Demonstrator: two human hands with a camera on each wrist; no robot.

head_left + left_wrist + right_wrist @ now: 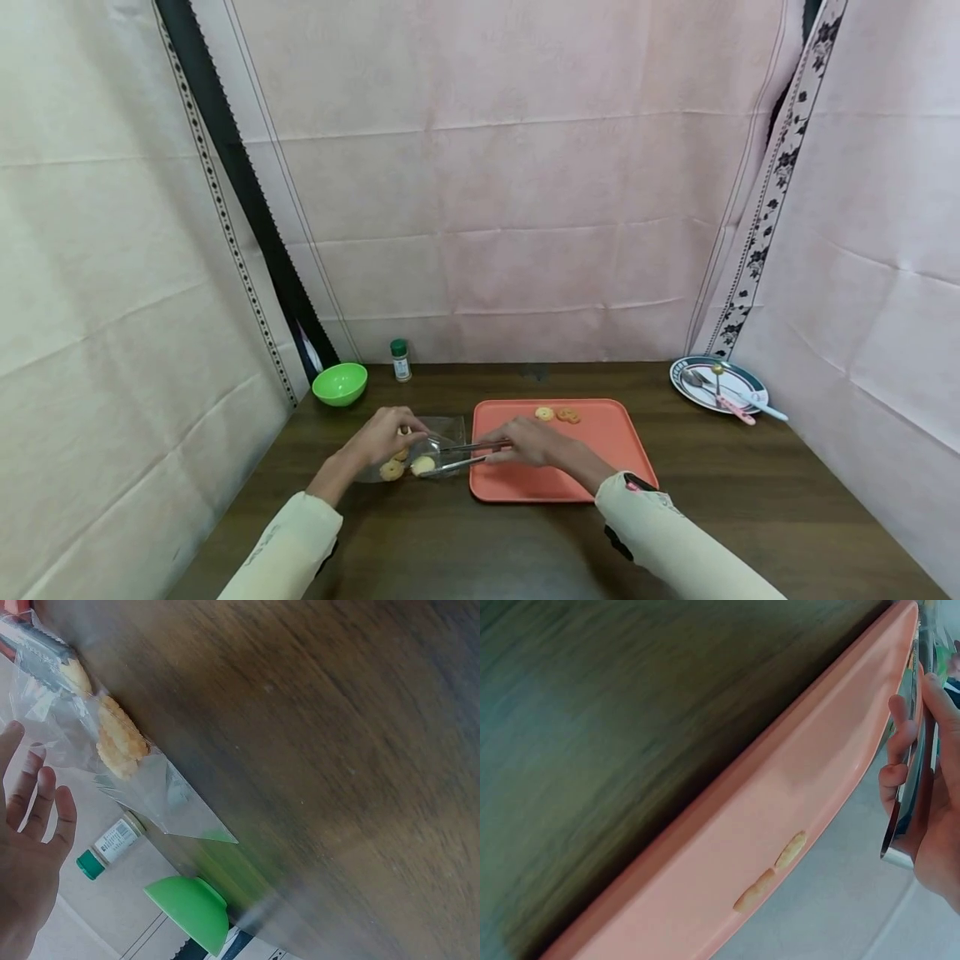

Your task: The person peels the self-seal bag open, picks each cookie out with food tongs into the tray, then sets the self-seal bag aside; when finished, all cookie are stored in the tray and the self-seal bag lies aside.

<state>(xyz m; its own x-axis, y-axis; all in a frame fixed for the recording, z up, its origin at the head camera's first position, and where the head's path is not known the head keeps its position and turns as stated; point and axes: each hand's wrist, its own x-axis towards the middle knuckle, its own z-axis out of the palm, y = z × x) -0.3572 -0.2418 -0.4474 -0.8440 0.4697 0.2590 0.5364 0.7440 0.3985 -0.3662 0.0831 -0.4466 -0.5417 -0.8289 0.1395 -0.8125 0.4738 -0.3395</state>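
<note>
My right hand (528,442) grips metal tongs (898,855) over the left part of an orange tray (600,475). The tongs reach left into a clear plastic bag (447,427), their tips at a pale round cookie (422,465). More cookies (120,742) lie in the bag, left of the tips. With thumb and fingers my left hand (390,435) pinches the bag's upper edge. On the tray's far side rest a pale cookie (544,413) and browner cookies (567,415).
A green bowl (341,384) and a green-capped spice jar (401,360) stand at the back left. At the back right a plate (682,363) holds cutlery whose handles overhang its rim. White cloth (525,208) hangs along the table's back and sides.
</note>
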